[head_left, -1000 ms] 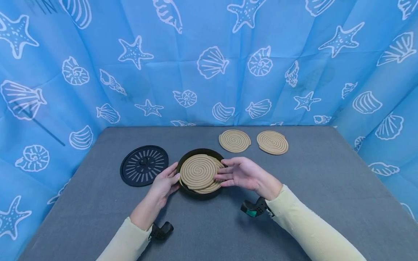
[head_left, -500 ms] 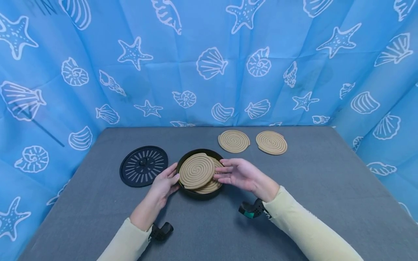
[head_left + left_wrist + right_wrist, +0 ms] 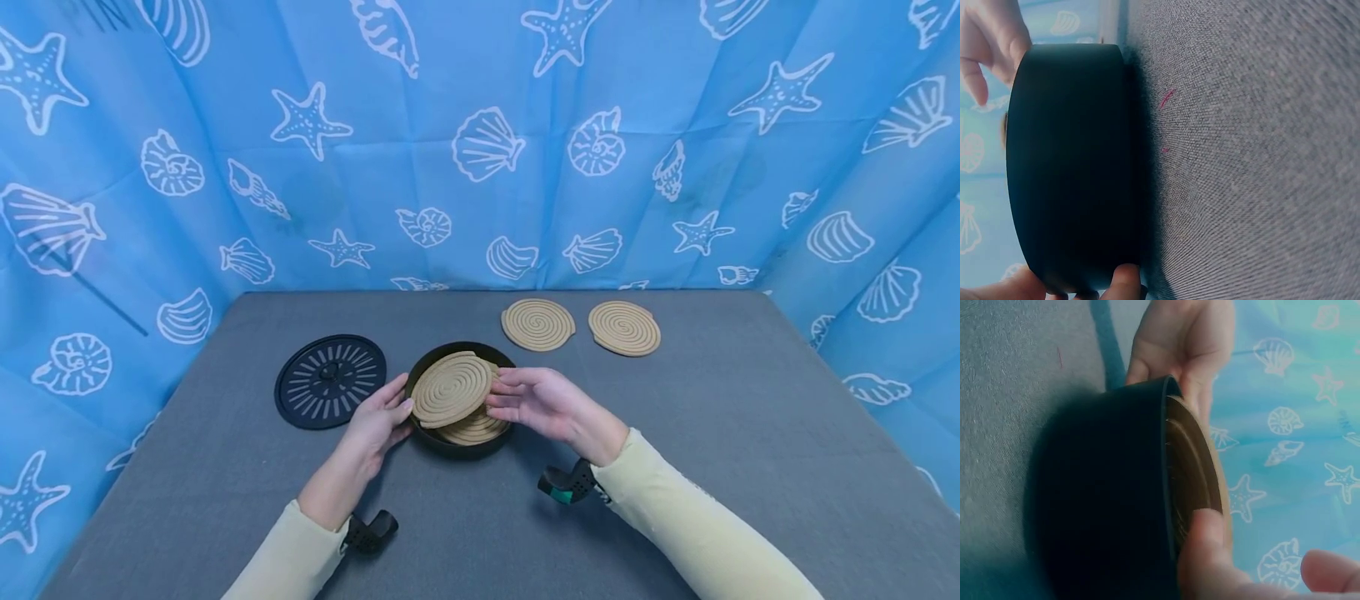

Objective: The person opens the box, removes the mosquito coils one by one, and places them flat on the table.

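Note:
A round black mosquito coil holder (image 3: 465, 451) rests on the table with tan mosquito coils inside. My left hand (image 3: 377, 423) grips its left side, thumb at the rim and fingers against the outer wall. The upper coil (image 3: 452, 388) is tilted, its right side raised above another coil (image 3: 477, 427) lower in the holder. My right hand (image 3: 553, 403) is at the raised edge with fairly straight fingers. In the right wrist view one fingertip (image 3: 1208, 528) touches the coil's underside, while another finger (image 3: 1329, 570) stands apart from it.
The holder's slotted black lid (image 3: 331, 382) lies on the grey tablecloth to the left. Two more coils, one left (image 3: 537, 325) and one right (image 3: 625, 327), lie flat near the back edge. A blue curtain (image 3: 420, 167) printed with shells hangs behind the table.
The upper coil has shifted slightly left and its right side has risen, uncovering more of the coil below. My right hand has moved a little left with it. My left hand stays put.

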The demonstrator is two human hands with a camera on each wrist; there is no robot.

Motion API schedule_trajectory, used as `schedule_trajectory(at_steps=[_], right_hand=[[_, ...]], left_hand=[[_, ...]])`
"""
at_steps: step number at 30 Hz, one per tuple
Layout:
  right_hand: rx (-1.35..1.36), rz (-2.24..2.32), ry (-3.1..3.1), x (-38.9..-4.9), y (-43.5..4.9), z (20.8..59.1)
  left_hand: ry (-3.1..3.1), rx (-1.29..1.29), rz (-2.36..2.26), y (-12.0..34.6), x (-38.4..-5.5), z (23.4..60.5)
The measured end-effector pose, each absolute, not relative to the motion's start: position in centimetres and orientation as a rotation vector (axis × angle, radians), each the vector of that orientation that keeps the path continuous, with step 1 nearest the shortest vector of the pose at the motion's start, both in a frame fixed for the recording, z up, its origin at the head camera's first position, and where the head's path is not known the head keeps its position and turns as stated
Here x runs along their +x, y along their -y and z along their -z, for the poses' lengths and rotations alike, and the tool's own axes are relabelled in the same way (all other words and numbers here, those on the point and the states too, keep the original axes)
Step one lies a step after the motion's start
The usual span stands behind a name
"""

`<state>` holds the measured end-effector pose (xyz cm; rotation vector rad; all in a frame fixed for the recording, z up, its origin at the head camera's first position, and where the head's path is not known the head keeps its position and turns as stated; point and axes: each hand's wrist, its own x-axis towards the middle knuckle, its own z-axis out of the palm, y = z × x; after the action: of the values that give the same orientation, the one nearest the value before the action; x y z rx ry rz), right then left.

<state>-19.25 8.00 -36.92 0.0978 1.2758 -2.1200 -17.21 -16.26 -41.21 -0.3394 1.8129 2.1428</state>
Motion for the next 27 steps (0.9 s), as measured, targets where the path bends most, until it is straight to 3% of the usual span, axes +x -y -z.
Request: schedule_trajectory(at_steps=[27], right_hand=[[-0.052,2.052,-1.436,-19.8,-5.6,39.0]], left_hand=[[-1.821,-0.375,-2.131,16.2,-17.5,41.4]])
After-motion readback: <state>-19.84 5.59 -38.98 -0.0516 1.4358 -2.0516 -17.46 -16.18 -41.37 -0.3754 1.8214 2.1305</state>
